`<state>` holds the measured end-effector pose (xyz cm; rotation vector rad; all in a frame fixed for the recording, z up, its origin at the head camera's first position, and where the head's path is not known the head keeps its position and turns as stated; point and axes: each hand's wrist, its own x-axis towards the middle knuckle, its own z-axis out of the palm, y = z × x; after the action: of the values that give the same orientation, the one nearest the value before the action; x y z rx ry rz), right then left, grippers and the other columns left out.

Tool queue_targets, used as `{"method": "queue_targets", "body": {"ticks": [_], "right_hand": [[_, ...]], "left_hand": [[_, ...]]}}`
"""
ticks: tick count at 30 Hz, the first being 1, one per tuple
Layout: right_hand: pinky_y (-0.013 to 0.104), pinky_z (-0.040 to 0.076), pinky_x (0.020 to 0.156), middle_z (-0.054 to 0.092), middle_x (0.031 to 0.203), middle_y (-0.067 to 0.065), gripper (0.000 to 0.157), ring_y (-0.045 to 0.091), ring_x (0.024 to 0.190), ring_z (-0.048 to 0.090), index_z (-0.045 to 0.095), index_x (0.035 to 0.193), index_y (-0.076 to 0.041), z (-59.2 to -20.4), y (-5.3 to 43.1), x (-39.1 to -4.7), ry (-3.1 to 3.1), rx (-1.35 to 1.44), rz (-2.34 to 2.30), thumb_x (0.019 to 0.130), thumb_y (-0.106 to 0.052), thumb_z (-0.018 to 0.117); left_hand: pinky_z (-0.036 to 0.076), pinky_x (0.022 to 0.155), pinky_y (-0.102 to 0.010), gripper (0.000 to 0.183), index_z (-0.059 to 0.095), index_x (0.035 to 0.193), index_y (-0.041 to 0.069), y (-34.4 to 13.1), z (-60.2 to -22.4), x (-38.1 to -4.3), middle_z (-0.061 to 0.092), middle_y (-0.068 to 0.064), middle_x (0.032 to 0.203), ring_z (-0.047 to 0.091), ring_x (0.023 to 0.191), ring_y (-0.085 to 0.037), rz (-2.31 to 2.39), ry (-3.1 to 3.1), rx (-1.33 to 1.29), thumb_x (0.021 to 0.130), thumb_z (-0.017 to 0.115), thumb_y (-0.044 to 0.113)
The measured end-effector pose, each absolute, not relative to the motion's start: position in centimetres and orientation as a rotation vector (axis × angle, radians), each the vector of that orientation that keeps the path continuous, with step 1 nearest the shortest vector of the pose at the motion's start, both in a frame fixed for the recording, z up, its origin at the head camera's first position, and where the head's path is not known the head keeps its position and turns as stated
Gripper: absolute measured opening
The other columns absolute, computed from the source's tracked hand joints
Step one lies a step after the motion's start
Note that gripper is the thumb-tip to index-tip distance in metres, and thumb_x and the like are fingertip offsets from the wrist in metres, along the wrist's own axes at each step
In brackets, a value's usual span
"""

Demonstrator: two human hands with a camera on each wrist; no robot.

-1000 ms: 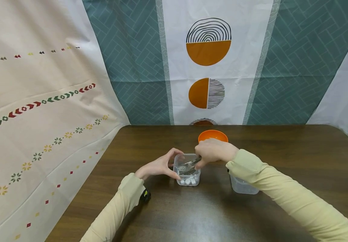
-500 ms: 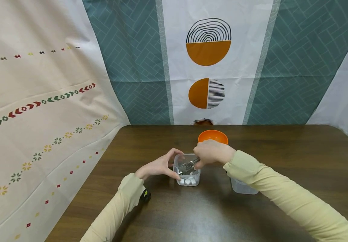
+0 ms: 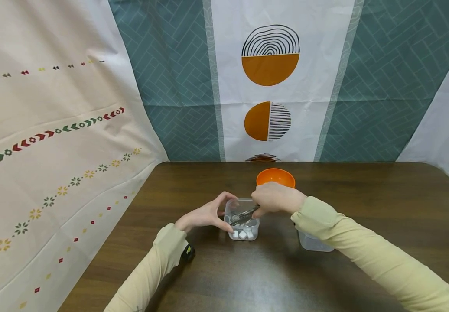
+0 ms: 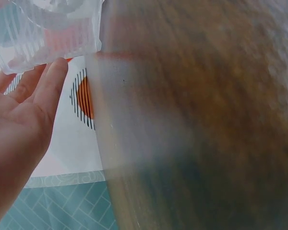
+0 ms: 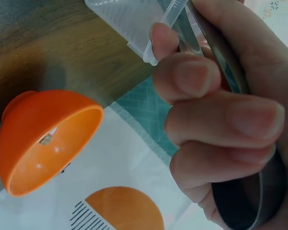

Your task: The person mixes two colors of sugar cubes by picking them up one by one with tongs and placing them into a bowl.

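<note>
A clear plastic container (image 3: 230, 206) with several small white pieces (image 3: 242, 235) in it stands mid-table. My left hand (image 3: 204, 215) grips its left side between thumb and fingers; in the left wrist view, fingers (image 4: 50, 88) reach along the container wall (image 4: 84, 40). In my right hand (image 3: 278, 197) I hold metal tongs (image 3: 244, 216), their heads down inside the container. The right wrist view shows curled fingers around the tongs (image 5: 225, 60). Whether a piece sits between the tong heads cannot be made out.
Behind my right hand stands an orange bowl (image 3: 275, 174); a small pale piece (image 5: 46, 139) shows inside it. A second clear container (image 3: 315, 243) is partly hidden beneath my right forearm. Patterned cloths (image 3: 185, 108) hang behind and left of the wooden table (image 3: 384, 190).
Inside the container the tongs have shifted and tilted slightly, and my right hand has moved very little. My left hand and the container have stayed in place.
</note>
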<state>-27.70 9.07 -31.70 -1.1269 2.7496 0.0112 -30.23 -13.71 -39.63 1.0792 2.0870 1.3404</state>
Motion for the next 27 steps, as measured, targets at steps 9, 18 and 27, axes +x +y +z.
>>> {"method": "queue_targets", "body": {"ticks": [9,18,27], "right_hand": [[0.026,0.034,0.05,0.044,0.052,-0.01,0.026,0.011,0.049,0.038,0.06,0.059,-0.018,-31.1,10.6,-27.6,2.75,-1.181,-0.08,0.079,-0.033,0.069],[0.025,0.028,0.049,0.03,0.05,-0.01,0.035,0.007,0.046,0.03,0.053,0.053,-0.017,-30.5,12.7,-27.3,2.747,-1.246,-0.208,0.081,-0.035,0.066],[0.023,0.02,0.046,0.022,0.052,-0.012,0.04,0.003,0.045,0.023,0.043,0.054,-0.02,-28.4,16.6,-27.8,2.826,-1.224,-0.35,0.082,-0.037,0.065]], "left_hand": [[0.036,0.092,-0.036,0.074,0.032,0.126,0.012,-13.9,-40.7,-30.8,0.041,-0.005,0.122,0.039,0.114,-0.015,1.332,2.14,1.083,0.069,0.08,0.01],[0.036,0.092,-0.04,0.075,0.032,0.127,0.009,-13.8,-40.6,-30.6,0.039,-0.007,0.125,0.038,0.115,-0.017,1.337,2.135,1.094,0.069,0.079,0.012],[0.037,0.091,-0.036,0.076,0.032,0.127,0.011,-13.8,-40.6,-30.7,0.041,-0.008,0.125,0.039,0.115,-0.018,1.34,2.128,1.104,0.069,0.08,0.016]]}}
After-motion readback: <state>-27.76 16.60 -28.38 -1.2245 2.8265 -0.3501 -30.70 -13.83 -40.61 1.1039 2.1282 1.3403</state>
